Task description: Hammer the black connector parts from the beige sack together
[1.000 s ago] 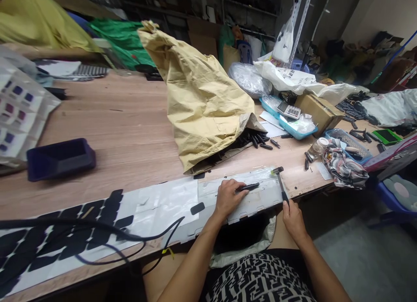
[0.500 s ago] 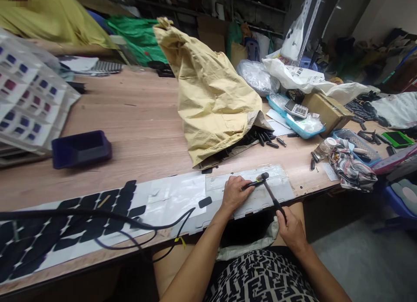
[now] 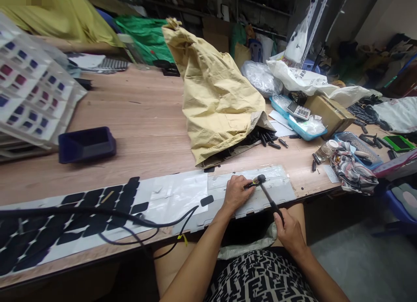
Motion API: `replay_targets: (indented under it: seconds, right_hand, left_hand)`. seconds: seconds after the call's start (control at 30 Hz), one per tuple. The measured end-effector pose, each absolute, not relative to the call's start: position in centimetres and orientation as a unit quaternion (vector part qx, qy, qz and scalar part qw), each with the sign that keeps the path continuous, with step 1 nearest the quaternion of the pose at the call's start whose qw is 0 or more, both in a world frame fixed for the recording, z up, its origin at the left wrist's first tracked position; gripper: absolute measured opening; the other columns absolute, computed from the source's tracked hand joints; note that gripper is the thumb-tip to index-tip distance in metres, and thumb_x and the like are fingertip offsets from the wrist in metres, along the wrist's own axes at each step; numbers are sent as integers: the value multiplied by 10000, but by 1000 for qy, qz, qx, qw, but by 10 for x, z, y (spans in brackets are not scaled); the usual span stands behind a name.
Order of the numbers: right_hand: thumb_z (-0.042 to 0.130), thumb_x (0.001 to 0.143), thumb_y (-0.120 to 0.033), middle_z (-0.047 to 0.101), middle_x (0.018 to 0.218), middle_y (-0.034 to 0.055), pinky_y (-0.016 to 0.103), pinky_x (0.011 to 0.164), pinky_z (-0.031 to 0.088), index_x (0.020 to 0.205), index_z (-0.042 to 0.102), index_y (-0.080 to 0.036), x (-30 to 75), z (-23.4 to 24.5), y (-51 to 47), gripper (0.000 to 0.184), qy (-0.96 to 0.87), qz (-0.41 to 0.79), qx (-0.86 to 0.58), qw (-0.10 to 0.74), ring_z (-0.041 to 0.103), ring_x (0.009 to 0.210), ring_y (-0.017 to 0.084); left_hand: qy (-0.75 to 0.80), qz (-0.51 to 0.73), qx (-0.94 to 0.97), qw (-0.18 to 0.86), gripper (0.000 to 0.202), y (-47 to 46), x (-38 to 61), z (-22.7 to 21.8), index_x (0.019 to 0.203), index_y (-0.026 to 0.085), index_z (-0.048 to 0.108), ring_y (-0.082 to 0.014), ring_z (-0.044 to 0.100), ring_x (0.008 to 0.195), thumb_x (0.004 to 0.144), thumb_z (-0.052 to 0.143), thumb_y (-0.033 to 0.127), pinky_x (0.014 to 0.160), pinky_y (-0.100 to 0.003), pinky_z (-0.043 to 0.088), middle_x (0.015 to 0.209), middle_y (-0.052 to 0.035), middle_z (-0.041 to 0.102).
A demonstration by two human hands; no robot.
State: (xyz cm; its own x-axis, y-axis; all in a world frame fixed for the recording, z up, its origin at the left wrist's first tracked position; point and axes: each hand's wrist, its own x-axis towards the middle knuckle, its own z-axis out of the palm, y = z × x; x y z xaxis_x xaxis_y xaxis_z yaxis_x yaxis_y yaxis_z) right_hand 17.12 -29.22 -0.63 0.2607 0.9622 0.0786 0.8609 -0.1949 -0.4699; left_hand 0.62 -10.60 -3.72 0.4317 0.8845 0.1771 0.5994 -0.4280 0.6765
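My right hand (image 3: 289, 230) is closed around the black grip of a small hammer (image 3: 268, 194). The hammer's dark head points left, over the white taped sheet (image 3: 282, 187) at the table's near edge. My left hand (image 3: 237, 191) rests on that sheet, its fingers pinching a slim black piece (image 3: 250, 185) whose exact kind is hard to tell. The hammer head is at the far end of this piece; contact cannot be made out. Behind my hands lies a yellow sack (image 3: 221, 111), with similar black parts (image 3: 265, 136) spilling from its mouth.
Black cables (image 3: 130, 217) cross a white sheet with black rounded pads (image 3: 110, 202) on the left. A dark blue bin (image 3: 87, 145) stands behind. Rightward are a jar (image 3: 326, 150), a bunched cloth (image 3: 352, 169), a blue basket (image 3: 368, 148) and a cardboard box (image 3: 332, 113). An open sack mouth (image 3: 250, 245) is below the edge.
The hammer head has shifted slightly left and down along the black piece, and my right hand slightly left. My left hand keeps its hold. The whole view has moved a little.
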Motion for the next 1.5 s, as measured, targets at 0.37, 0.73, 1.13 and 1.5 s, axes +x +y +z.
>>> replay_targets:
  seconds: [0.37, 0.73, 1.13, 1.5]
  right_hand:
    - [348, 1008, -493, 652, 721, 51, 277, 602, 403, 877, 610, -216, 195, -13, -287, 403, -517, 126, -807, 256, 597, 626, 196]
    - [303, 1016, -417, 593, 779, 81, 286, 655, 406, 825, 560, -204, 213, -29, -283, 385, -507, 77, -832, 213, 599, 736, 212]
    - [313, 1028, -380, 602, 835, 99, 296, 733, 433, 806, 538, -210, 212, -33, -283, 359, -528, 41, -815, 235, 597, 856, 229]
    - [288, 1030, -412, 580, 740, 68, 293, 635, 397, 839, 558, -204, 209, -37, -284, 390, -513, 43, -823, 239, 566, 693, 211]
  left_hand:
    - [460, 280, 796, 276, 207, -104, 6, -38, 991, 273, 784, -245, 520, 922, 817, 696, 342, 853, -384, 419, 835, -37, 669]
    - [328, 311, 833, 319, 125, -157, -26, -23, 880, 250, 770, -234, 550, 969, 757, 748, 257, 896, -395, 436, 945, -44, 660]
    - [662, 367, 587, 287, 368, -63, -27, -5, 1042, 163, 727, -235, 655, 824, 840, 576, 430, 818, -357, 510, 873, -78, 722]
    - [827, 213, 446, 267, 404, 9, -23, -6, 884, 181, 762, -412, 674, 1021, 654, 711, 510, 823, -487, 526, 1070, -211, 733]
